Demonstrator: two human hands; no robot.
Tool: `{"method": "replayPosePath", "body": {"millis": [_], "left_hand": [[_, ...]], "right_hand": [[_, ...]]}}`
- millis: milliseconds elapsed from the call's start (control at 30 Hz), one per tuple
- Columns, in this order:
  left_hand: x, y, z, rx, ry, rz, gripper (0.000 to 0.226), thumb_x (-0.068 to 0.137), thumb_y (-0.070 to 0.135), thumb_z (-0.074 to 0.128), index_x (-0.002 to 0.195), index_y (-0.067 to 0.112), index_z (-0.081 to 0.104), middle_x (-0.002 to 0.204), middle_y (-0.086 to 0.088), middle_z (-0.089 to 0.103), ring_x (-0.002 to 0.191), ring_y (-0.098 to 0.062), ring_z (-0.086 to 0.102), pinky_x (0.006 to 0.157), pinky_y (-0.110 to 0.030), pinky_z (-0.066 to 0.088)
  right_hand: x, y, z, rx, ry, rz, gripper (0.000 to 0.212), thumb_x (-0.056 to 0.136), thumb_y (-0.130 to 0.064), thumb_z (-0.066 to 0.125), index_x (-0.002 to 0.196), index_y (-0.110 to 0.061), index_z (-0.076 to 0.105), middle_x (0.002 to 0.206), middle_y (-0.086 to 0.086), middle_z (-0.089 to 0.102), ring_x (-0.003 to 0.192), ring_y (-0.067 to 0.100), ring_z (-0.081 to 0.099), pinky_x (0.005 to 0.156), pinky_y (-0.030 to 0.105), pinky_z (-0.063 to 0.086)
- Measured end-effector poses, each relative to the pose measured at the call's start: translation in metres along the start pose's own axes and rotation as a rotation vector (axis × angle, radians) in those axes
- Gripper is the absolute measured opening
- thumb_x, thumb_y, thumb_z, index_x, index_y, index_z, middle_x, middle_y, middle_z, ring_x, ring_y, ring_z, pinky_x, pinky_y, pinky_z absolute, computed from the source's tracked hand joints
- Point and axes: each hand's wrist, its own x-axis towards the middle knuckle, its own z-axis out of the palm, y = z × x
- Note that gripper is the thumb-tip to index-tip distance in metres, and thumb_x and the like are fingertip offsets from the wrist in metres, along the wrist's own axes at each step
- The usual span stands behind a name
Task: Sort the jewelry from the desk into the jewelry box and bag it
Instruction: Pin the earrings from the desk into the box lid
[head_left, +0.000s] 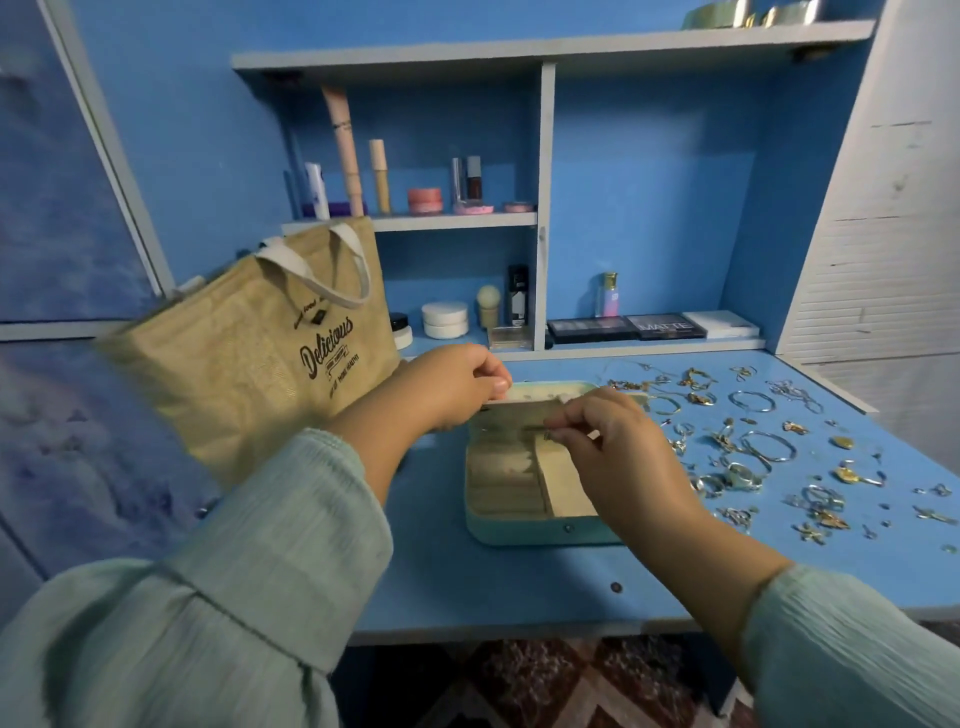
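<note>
The open mint jewelry box (519, 525) sits mid-counter (493, 587). The left hand (457, 384) pinches its raised lid edge; the right hand (608, 441) pinches a thin, light pin-like piece above the compartments. Loose rings and bangles (769, 452) spread toward the counter's right edge look small, hard and slippery, best pinched by their rims. The jute bag (260, 353) stands at the left.
</note>
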Motion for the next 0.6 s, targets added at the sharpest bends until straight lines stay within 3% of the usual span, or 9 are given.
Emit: {"method": "replayPosePath", "body": {"millis": [133, 233, 367, 600], "left_hand": [[0.017, 0.001, -0.014, 0.018, -0.069, 0.033, 0.006, 0.094, 0.029, 0.052, 0.09, 0.033, 0.056, 0.087, 0.018, 0.053, 0.082, -0.001, 0.049, 0.061, -0.012, 0.034], [0.027, 0.003, -0.022, 0.063, -0.118, 0.065, 0.005, 0.095, 0.031, 0.051, 0.093, 0.033, 0.055, 0.087, 0.02, 0.051, 0.081, 0.001, 0.047, 0.061, -0.011, 0.032], [0.037, 0.002, -0.026, 0.083, -0.16, 0.084, 0.006, 0.096, 0.033, 0.048, 0.093, 0.035, 0.054, 0.083, 0.026, 0.048, 0.074, 0.009, 0.044, 0.06, -0.006, 0.029], [0.043, -0.006, -0.023, -0.005, -0.159, 0.091, 0.008, 0.096, 0.032, 0.048, 0.092, 0.035, 0.055, 0.086, 0.023, 0.053, 0.077, 0.007, 0.047, 0.063, -0.009, 0.033]], "right_hand": [[0.017, 0.007, 0.015, -0.091, 0.118, -0.051, 0.013, 0.084, -0.001, 0.063, 0.087, -0.009, 0.072, 0.087, -0.007, 0.046, 0.089, 0.017, 0.048, 0.076, 0.022, 0.034], [0.024, 0.011, 0.025, -0.195, 0.253, -0.171, 0.013, 0.074, -0.001, 0.065, 0.08, -0.01, 0.073, 0.083, 0.004, 0.052, 0.083, 0.026, 0.047, 0.072, 0.031, 0.035], [0.032, 0.013, 0.034, -0.247, 0.363, -0.183, 0.012, 0.07, -0.009, 0.064, 0.075, -0.014, 0.074, 0.079, 0.008, 0.056, 0.076, 0.033, 0.049, 0.067, 0.032, 0.039], [0.038, 0.012, 0.045, -0.178, 0.414, -0.086, 0.014, 0.074, -0.012, 0.064, 0.081, -0.016, 0.075, 0.082, 0.007, 0.055, 0.082, 0.033, 0.046, 0.068, 0.035, 0.038]]}}
